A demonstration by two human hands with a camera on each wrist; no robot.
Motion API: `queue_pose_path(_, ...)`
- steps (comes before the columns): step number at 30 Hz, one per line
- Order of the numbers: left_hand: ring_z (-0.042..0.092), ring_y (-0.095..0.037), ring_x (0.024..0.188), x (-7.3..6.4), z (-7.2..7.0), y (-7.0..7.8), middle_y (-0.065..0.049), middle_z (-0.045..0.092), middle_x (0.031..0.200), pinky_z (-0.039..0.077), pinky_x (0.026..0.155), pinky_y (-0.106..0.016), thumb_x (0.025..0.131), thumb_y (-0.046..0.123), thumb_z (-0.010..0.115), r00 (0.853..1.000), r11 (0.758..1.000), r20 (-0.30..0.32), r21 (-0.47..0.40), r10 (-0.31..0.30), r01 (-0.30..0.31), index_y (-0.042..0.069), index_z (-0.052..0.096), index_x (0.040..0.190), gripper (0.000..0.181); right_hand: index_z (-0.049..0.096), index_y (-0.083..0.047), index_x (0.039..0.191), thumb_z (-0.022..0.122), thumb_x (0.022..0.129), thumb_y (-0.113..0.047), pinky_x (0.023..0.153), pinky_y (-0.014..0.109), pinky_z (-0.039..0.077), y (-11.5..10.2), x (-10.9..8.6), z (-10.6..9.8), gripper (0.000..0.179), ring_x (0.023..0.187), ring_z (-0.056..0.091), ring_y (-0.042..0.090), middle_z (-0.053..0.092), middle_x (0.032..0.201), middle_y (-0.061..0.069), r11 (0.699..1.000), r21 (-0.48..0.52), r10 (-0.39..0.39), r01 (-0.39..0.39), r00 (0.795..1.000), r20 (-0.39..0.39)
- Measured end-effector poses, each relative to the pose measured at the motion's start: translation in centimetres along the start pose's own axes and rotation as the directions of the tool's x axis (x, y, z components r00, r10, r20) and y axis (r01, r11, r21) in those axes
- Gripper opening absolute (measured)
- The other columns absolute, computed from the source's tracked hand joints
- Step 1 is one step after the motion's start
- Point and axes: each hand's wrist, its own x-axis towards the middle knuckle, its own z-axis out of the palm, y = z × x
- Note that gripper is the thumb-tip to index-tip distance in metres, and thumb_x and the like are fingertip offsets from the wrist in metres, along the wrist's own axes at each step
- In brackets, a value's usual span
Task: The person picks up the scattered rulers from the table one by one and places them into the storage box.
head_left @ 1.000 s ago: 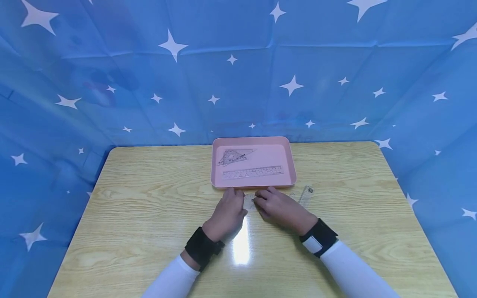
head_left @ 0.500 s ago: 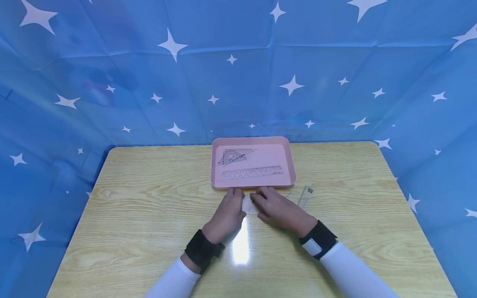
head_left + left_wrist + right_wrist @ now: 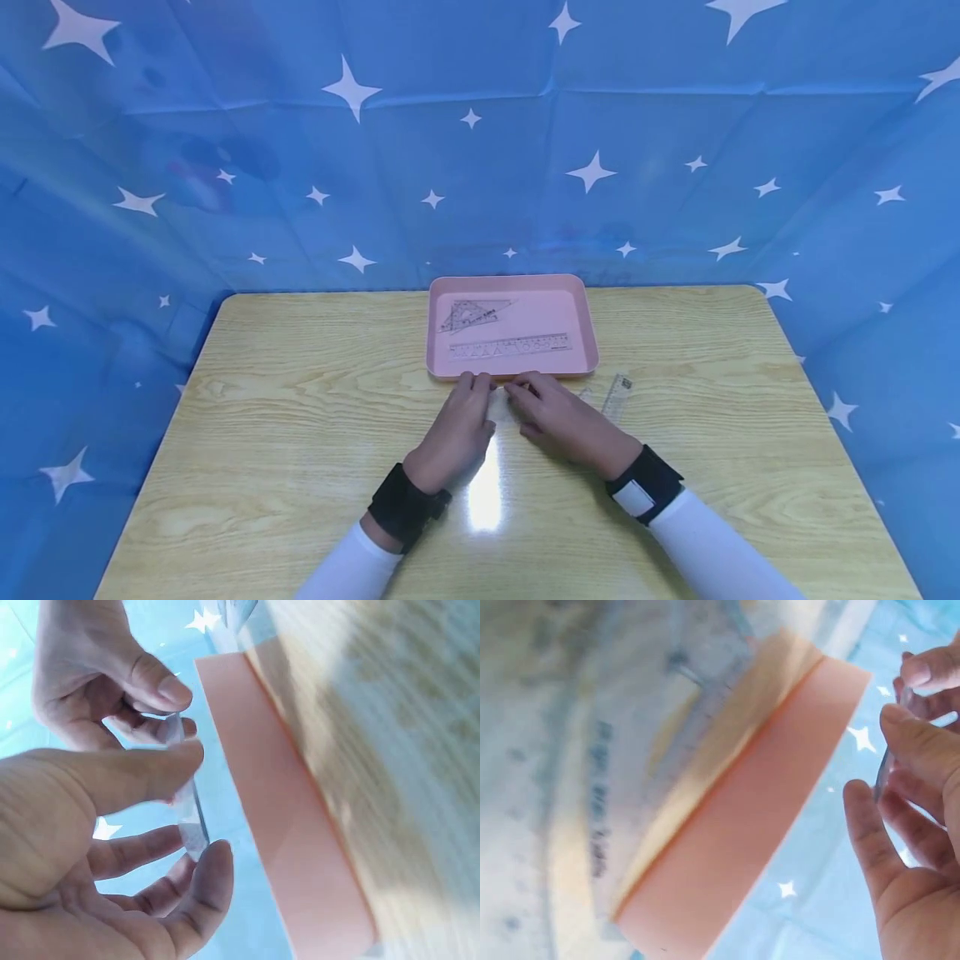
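Note:
A small clear protractor point(image 3: 498, 406) is between my two hands, just in front of the pink tray. My left hand point(image 3: 454, 433) pinches one end of it between thumb and fingers. On the other end, my right hand point(image 3: 568, 422) has its thumb and fingertips closed. In the left wrist view the protractor point(image 3: 195, 825) appears nearly edge-on, raised off the table. The right wrist view gives only a thin edge of the protractor point(image 3: 885, 769), since fingers cover most of it.
The pink tray point(image 3: 585, 354) stands at the table's back edge. Inside are clear set squares point(image 3: 472, 315), overlapping, and a clear ruler point(image 3: 510, 346). A clear plastic strip point(image 3: 617, 396) with a dark square mark lies right of my right hand. Blue star-printed cloth point(image 3: 480, 200) hangs behind.
The protractor has tilted: its printed face was visible a second ago and now is pale and mostly covered. My right-hand fingers have shifted slightly left and away from me along it.

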Motion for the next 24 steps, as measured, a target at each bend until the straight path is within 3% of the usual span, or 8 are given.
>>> queue_pose_path(8, 0.05, -0.023, 0.092, -0.1, -0.9, 0.6, -0.013, 0.051, 0.105, 0.05, 0.081, -0.036, 0.082, 0.005, 0.083, 0.998, 0.996, -0.036, 0.075, 0.05, -0.047, -0.002, 0.055, 0.131, 0.057, 0.055, -0.004, 0.146, 0.085, 0.086, -0.015, 0.109, 0.037, 0.05, -0.5, 0.1, -0.9, 0.068, 0.126, 0.059, 0.024, 0.058, 0.14, 0.012, 1.0, 0.022, 0.008, -0.006, 0.996, -0.088)
queue_pose_path(14, 0.053, -0.028, 0.099, 0.0, -1.6, 0.9, -0.016, 0.051, 0.112, 0.053, 0.086, -0.039, 0.085, 0.005, 0.082, 0.986, 0.986, -0.126, 0.14, 0.107, -0.089, -0.003, 0.054, 0.135, 0.058, 0.061, -0.006, 0.141, 0.084, 0.087, -0.014, 0.105, 0.039, 0.053, -0.7, 0.6, -2.0, 0.06, 0.124, 0.064, 0.026, 0.062, 0.144, 0.011, 0.999, 0.0, 0.037, -0.037, 0.988, -0.149)
queue_pose_path(24, 0.054, -0.034, 0.104, 1.1, -2.9, 0.8, -0.021, 0.052, 0.122, 0.055, 0.088, -0.041, 0.087, 0.004, 0.079, 0.968, 0.975, -0.219, 0.209, 0.123, -0.077, -0.007, 0.057, 0.136, 0.055, 0.063, -0.004, 0.14, 0.083, 0.087, -0.015, 0.102, 0.041, 0.055, -0.1, 2.8, -3.2, 0.058, 0.124, 0.066, 0.028, 0.064, 0.142, 0.013, 0.998, -0.068, -0.007, -0.008, 0.978, -0.209)
